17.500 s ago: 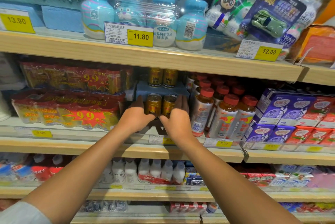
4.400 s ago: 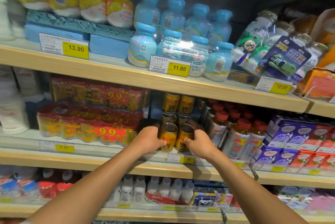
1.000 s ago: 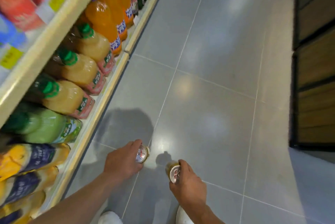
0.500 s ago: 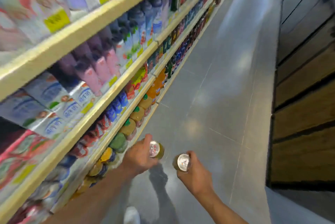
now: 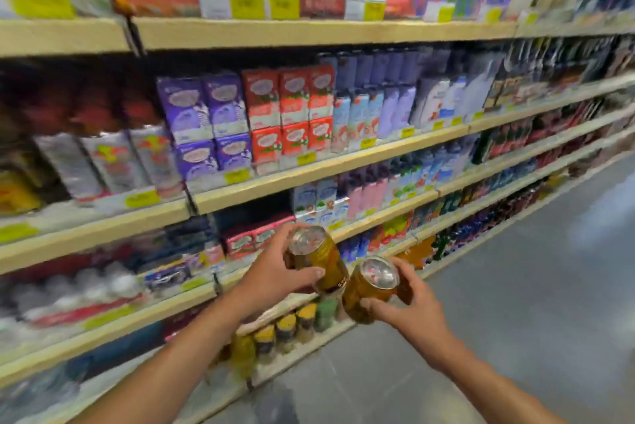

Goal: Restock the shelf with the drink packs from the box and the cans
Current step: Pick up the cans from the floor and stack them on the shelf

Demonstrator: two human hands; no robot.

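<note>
Raised from floor level, left hand (image 5: 275, 276) grips one can (image 5: 318, 257), right hand (image 5: 409, 306) a second can (image 5: 371, 286); shelf (image 5: 103, 231) lies leftward, left hand nearer.

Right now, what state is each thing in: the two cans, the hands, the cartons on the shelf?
Left can: off the shelf, tilted, silver top facing the camera.
Right can: off the shelf, tilted, lower than the left can.
Left hand: grips the left can.
Right hand: grips the right can.
Purple cartons: upright, stacked two high on the shelf.
Red cartons: upright, stacked two high beside the purple cartons.
</note>
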